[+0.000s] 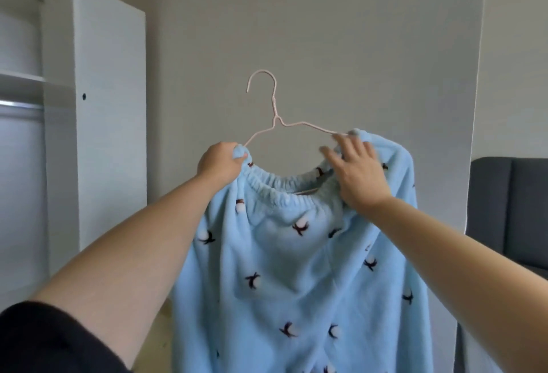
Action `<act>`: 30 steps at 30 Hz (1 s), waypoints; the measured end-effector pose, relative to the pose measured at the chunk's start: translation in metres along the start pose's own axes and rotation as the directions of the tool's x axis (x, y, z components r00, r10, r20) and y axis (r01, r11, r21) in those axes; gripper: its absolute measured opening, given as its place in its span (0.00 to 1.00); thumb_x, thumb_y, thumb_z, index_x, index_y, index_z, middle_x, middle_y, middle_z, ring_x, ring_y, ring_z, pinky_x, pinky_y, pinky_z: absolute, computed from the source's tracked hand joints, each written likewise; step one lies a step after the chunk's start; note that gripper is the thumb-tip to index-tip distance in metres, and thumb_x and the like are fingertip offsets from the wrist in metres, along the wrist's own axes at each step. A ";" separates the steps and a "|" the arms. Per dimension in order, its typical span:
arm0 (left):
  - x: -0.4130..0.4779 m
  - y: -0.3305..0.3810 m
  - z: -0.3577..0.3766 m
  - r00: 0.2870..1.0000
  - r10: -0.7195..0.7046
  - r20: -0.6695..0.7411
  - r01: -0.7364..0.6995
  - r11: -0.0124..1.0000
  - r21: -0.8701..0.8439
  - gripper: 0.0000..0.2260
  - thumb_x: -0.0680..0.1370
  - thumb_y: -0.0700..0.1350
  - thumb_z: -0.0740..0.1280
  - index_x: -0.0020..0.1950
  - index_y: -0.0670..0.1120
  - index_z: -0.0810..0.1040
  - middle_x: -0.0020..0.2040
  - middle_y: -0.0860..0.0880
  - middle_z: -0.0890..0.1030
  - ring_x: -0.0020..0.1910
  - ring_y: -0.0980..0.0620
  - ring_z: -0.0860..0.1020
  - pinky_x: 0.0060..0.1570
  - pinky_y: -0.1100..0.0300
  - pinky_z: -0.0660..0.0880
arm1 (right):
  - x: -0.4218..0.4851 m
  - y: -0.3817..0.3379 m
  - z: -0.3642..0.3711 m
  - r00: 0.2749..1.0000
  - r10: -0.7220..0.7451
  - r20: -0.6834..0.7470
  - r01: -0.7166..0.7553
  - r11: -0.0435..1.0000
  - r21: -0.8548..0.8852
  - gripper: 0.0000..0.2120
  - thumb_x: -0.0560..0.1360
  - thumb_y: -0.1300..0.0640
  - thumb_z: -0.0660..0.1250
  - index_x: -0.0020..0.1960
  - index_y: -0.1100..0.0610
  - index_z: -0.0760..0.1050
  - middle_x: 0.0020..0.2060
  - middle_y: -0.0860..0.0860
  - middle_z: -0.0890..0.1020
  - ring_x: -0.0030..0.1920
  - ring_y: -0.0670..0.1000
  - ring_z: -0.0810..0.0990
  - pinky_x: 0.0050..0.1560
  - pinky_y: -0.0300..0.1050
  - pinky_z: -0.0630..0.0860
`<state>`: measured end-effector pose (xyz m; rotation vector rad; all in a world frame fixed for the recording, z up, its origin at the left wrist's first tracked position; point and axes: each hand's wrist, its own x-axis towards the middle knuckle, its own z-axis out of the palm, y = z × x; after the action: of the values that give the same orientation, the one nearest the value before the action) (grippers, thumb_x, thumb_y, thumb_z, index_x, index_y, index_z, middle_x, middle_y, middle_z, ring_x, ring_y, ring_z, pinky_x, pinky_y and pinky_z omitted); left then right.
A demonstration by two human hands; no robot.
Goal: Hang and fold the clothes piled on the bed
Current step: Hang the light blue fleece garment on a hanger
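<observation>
Fleece, pale blue with small dark-and-white motifs, fills the middle of the head view. It is a soft garment (281, 268), held up in the air in front of a plain wall (355, 31), and it hangs down out of the picture. The bed and the pile do not show.

A thin pink wire hanger (275, 111) stands upright above the garment, with its hook free. Its two arms go down into the gathered elastic edge (278, 191).

The left hand (221, 162) has a closed grip. The fingers are curled round the bunched edge where the left arm of the hanger enters the cloth. The right hand (360, 173) lies on the cloth over the right arm of the hanger. Its fingers are blurred, so I cannot tell if this grip pinches the cloth or only rests on it.

I judge the fleece to be light, thick and very limp, and not slippery. It will sag and fold wherever it is not supported. The elastic edge can pull itself off the narrow wire. The hanger is stiff but thin, and it may tilt under an uneven load. Good places to take hold are the elastic edge beside each arm of the hanger, and later the neck of the hook.

At the left stands an open white wardrobe (109, 105) with a metal rail (20, 104). At the right edge there is a dark grey upholstered piece (510, 209).
</observation>
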<state>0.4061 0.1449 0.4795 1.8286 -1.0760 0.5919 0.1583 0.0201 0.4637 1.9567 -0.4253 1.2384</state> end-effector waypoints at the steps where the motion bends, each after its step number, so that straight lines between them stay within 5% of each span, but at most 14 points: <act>1: 0.001 0.000 -0.003 1.000 -0.010 -0.002 0.010 1.000 0.009 0.10 0.78 0.50 0.66 0.53 0.45 0.80 0.53 0.42 0.81 0.53 0.40 0.77 0.46 0.58 0.68 | -0.002 -0.006 0.001 0.988 -0.119 0.100 0.124 0.991 -0.048 0.25 0.66 0.63 0.58 0.62 0.58 0.75 0.63 0.61 0.74 0.59 0.63 0.74 0.56 0.55 0.70; 3: 0.002 0.000 -0.006 0.999 -0.046 0.029 0.045 0.998 0.035 0.07 0.77 0.49 0.65 0.49 0.48 0.81 0.51 0.44 0.81 0.50 0.41 0.77 0.44 0.58 0.69 | -0.004 -0.019 0.005 0.881 -0.192 0.432 0.224 0.974 -0.025 0.19 0.71 0.60 0.60 0.62 0.54 0.73 0.62 0.54 0.75 0.61 0.57 0.71 0.58 0.51 0.65; 5: 0.000 0.002 -0.007 0.992 -0.107 0.071 0.102 0.992 0.068 0.07 0.76 0.47 0.63 0.44 0.50 0.81 0.48 0.45 0.81 0.47 0.41 0.77 0.42 0.58 0.69 | 0.001 -0.031 0.008 0.802 -0.148 0.579 0.167 0.986 0.021 0.12 0.74 0.58 0.61 0.56 0.52 0.74 0.55 0.51 0.78 0.58 0.54 0.74 0.55 0.46 0.63; 10: -0.004 -0.008 -0.007 0.982 -0.188 0.011 0.184 0.970 0.157 0.08 0.75 0.46 0.64 0.50 0.48 0.81 0.50 0.44 0.80 0.49 0.40 0.78 0.42 0.58 0.68 | 0.014 -0.050 0.008 0.930 0.006 0.369 -0.037 0.996 0.076 0.06 0.71 0.62 0.65 0.47 0.58 0.76 0.44 0.55 0.79 0.48 0.59 0.76 0.42 0.46 0.63; 14: -0.002 -0.015 -0.014 0.977 -0.213 -0.007 0.212 0.971 0.111 0.06 0.76 0.46 0.62 0.44 0.48 0.79 0.49 0.44 0.80 0.43 0.42 0.75 0.41 0.58 0.68 | 0.001 -0.054 0.003 0.984 -0.158 0.076 0.155 0.987 0.041 0.07 0.60 0.69 0.63 0.26 0.59 0.74 0.31 0.55 0.75 0.35 0.57 0.75 0.33 0.46 0.68; 16: -0.005 -0.013 -0.013 0.979 -0.206 0.003 0.203 0.969 0.141 0.08 0.76 0.45 0.62 0.46 0.47 0.80 0.48 0.44 0.80 0.41 0.42 0.73 0.40 0.58 0.67 | 0.000 -0.052 0.006 0.993 -0.067 0.097 0.056 0.992 0.116 0.06 0.60 0.71 0.65 0.30 0.61 0.75 0.34 0.57 0.75 0.36 0.59 0.76 0.30 0.46 0.66; 17: -0.008 -0.012 -0.011 0.981 -0.196 0.007 0.193 0.970 0.147 0.08 0.76 0.45 0.62 0.47 0.47 0.81 0.47 0.44 0.80 0.41 0.42 0.73 0.40 0.58 0.67 | 0.001 -0.048 0.009 0.986 0.098 0.135 -0.122 0.976 0.183 0.05 0.65 0.70 0.66 0.37 0.62 0.77 0.39 0.59 0.76 0.39 0.61 0.77 0.30 0.46 0.65; 18: -0.011 -0.011 -0.009 0.983 -0.184 0.012 0.180 0.972 0.151 0.08 0.75 0.44 0.62 0.48 0.47 0.81 0.47 0.44 0.80 0.42 0.42 0.74 0.40 0.58 0.67 | 0.003 -0.044 0.015 0.937 0.305 0.169 -0.339 0.909 0.242 0.04 0.72 0.65 0.66 0.45 0.61 0.76 0.45 0.59 0.76 0.44 0.62 0.77 0.33 0.47 0.66; 20: -0.018 -0.011 -0.003 0.988 -0.151 0.022 0.146 0.978 0.152 0.09 0.75 0.42 0.61 0.48 0.46 0.80 0.48 0.44 0.80 0.44 0.41 0.76 0.40 0.59 0.68 | 0.008 -0.029 0.021 0.730 0.635 0.252 -0.683 0.667 0.298 0.16 0.76 0.51 0.66 0.59 0.58 0.69 0.56 0.57 0.73 0.53 0.61 0.76 0.42 0.50 0.71; 23: -0.025 -0.011 0.004 0.993 -0.119 0.029 0.114 0.985 0.130 0.08 0.75 0.42 0.61 0.48 0.46 0.80 0.46 0.45 0.80 0.43 0.41 0.76 0.39 0.59 0.68 | 0.004 -0.006 0.027 0.514 0.736 0.441 -0.855 0.479 0.197 0.25 0.73 0.50 0.69 0.63 0.58 0.62 0.60 0.58 0.72 0.59 0.63 0.75 0.49 0.53 0.72; 26: -0.031 -0.013 0.007 0.996 -0.086 0.038 0.080 0.987 0.136 0.05 0.76 0.41 0.61 0.44 0.45 0.76 0.45 0.46 0.79 0.41 0.43 0.74 0.37 0.59 0.67 | -0.005 0.004 0.036 0.439 0.724 0.533 -0.895 0.407 0.184 0.17 0.76 0.59 0.60 0.64 0.55 0.66 0.58 0.59 0.76 0.59 0.62 0.75 0.50 0.49 0.70; 30: -0.046 -0.011 0.018 0.993 0.030 0.114 -0.067 0.940 0.334 0.06 0.75 0.35 0.60 0.48 0.45 0.72 0.46 0.44 0.78 0.39 0.44 0.71 0.36 0.57 0.66 | 0.006 -0.003 0.036 0.437 0.764 0.475 -0.900 0.377 0.221 0.12 0.74 0.67 0.58 0.53 0.64 0.77 0.52 0.63 0.80 0.54 0.64 0.77 0.50 0.48 0.72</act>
<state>0.3915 0.1513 0.4310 2.1565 -1.1475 0.7516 0.1854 -0.0039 0.4594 2.4136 -1.6294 1.7765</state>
